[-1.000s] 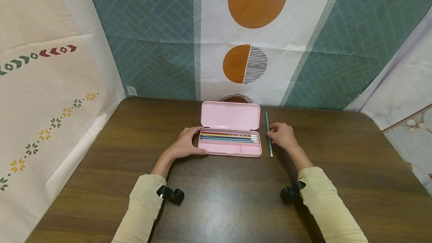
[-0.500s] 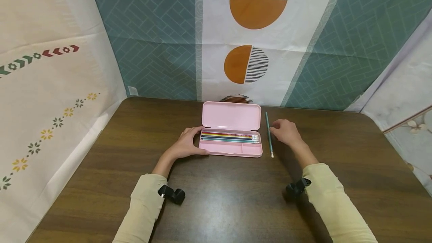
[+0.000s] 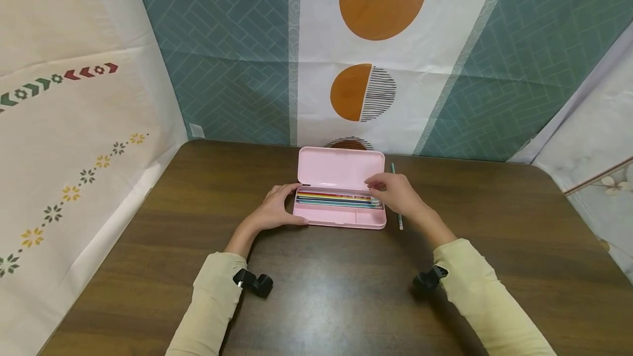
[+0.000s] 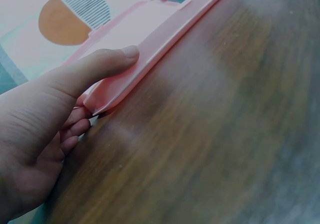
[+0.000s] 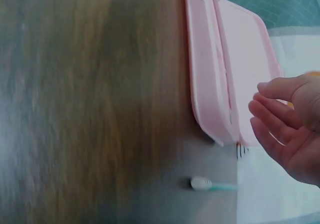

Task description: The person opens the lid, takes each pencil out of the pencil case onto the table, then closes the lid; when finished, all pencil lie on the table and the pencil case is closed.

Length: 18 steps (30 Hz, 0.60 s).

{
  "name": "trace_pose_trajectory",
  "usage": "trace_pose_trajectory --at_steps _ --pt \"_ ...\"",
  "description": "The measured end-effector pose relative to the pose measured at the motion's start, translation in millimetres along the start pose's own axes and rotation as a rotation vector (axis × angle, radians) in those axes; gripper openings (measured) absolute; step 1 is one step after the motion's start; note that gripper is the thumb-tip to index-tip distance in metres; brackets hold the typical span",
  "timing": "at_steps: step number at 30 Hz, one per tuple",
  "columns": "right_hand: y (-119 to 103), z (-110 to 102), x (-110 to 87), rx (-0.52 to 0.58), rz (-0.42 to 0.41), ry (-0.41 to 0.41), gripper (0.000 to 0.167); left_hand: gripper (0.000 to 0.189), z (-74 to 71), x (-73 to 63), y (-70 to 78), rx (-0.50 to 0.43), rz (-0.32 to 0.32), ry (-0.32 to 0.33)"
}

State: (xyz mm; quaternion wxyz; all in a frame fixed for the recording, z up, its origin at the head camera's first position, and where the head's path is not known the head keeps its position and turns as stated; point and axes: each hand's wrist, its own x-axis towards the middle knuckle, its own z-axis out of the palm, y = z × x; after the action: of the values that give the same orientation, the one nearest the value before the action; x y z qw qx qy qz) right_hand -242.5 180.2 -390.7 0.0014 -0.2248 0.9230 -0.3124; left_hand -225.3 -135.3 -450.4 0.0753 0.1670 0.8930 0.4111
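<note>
Here, open pink pencil case [image 3: 323, 215], left hand [image 3: 272, 210] gripping its left end, right hand [image 3: 398, 194] relaxed over its right end, pencils [image 3: 331, 199] inside, green pencil [image 3: 400, 221] to its right.

Pale yellow sleeves are worn on both arms: left sleeve [image 3: 207, 304] recorded at lower left of centre in the head view, right sleeve [image 3: 487, 293] at lower right. Fabric is plain, creased, and gathered near the cuffs. A small black unit is mounted by each cuff, left unit [image 3: 254, 283] and right unit [image 3: 429, 280], each formed of blocky, rounded lumps. A small bright spot is noted on the left one. Beyond the cuffs, left hand [image 3: 273, 210] and right hand [image 3: 397, 194] are bare
</note>
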Motion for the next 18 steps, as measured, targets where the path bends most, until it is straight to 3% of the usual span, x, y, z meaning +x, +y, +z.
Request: trace_pose_trajectory --at_steps 5,18 --pt "-6.3 10.4 5.6 0.018 -0.047 -0.053 0.019 0.097 0.2 0.8 0.6 0.002 0.006 -0.002" --pt "-16.0 34.0 15.8 0.005 -0.075 -0.114 0.020 0.096 -0.2 0.9 0.8 0.002 0.006 0.003"
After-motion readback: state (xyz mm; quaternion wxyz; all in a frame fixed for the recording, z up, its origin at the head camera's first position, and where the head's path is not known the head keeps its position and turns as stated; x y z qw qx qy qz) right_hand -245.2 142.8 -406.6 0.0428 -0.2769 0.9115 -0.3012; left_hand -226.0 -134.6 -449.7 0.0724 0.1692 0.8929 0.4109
